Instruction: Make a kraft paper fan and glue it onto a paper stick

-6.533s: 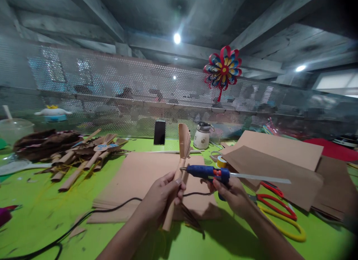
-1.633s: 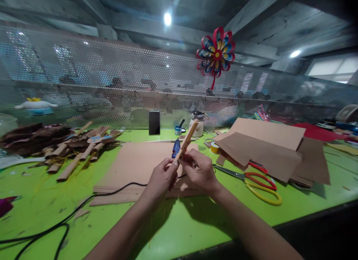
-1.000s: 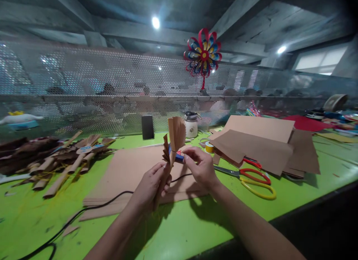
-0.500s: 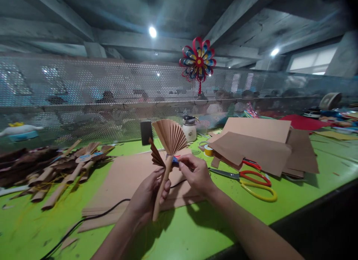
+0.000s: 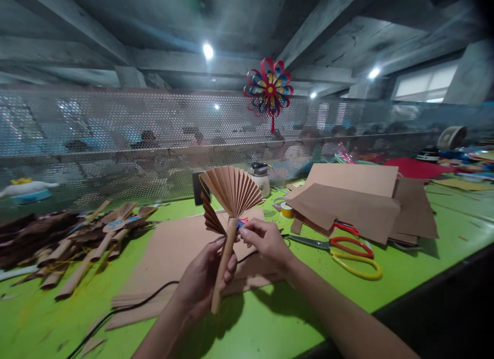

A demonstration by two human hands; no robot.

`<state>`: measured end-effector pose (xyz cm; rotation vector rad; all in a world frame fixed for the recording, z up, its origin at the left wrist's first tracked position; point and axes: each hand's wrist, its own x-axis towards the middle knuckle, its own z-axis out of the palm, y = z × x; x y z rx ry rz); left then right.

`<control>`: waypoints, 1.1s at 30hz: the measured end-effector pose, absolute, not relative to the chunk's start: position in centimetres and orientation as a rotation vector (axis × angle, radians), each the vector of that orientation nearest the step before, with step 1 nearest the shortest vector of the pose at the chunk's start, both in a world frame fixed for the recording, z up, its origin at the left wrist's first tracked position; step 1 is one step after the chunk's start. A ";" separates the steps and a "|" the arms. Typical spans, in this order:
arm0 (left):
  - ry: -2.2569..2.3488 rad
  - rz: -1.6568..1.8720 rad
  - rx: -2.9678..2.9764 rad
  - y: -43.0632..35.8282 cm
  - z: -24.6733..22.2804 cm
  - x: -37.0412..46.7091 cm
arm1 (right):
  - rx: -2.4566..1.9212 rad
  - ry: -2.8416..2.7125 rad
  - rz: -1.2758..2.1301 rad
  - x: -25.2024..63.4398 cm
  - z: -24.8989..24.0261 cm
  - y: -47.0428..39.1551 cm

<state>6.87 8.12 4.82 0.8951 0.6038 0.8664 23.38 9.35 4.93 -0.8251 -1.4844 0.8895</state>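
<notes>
A rolled brown paper tube [image 5: 225, 266] leans upright over the table, held by my left hand [image 5: 204, 271] with its fingers wrapped round the middle. From its top spreads a pleated brown paper fan [image 5: 233, 192]; a smaller, darker pleated piece [image 5: 212, 217] juts out to the left. My right hand [image 5: 266, 240] is closed in a pinch at the tube's upper right side, by a small blue piece [image 5: 240, 224]. What those fingertips hold is too small to make out. Beneath both hands lies a stack of brown paper sheets [image 5: 154, 261].
Scissors [image 5: 347, 246] with red and yellow handles lie right of my right hand, near more brown sheets [image 5: 347, 204]. Finished-looking tubes and fans [image 5: 104, 235] pile at the left. A black cable [image 5: 127, 306] crosses the front left. A jar [image 5: 260, 181] stands behind.
The fan has opened wider and tilted slightly left. My right hand has shifted a little left, staying by the tube's top. The whole view has moved slightly.
</notes>
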 end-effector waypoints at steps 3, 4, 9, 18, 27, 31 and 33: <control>0.590 0.860 0.909 8.0 4.8 6.9 | -0.811 -1.497 0.942 23.4 4.9 9.5; 0.590 0.858 0.913 8.0 4.8 6.9 | -0.810 -1.497 0.956 23.4 5.0 9.5; 0.584 0.858 0.955 7.6 5.1 6.9 | -0.774 -1.490 0.976 23.4 5.2 9.3; 0.572 0.874 0.963 7.5 5.3 7.0 | -0.735 -1.444 0.989 23.2 5.7 8.7; 0.562 0.878 0.955 7.4 5.2 6.9 | -0.723 -1.438 1.018 23.3 5.4 8.8; 0.537 0.860 0.919 7.4 5.2 6.9 | -0.671 -1.422 1.055 23.3 5.6 8.7; 0.529 0.830 0.895 7.4 5.2 6.9 | -0.656 -1.416 1.091 23.3 5.8 8.5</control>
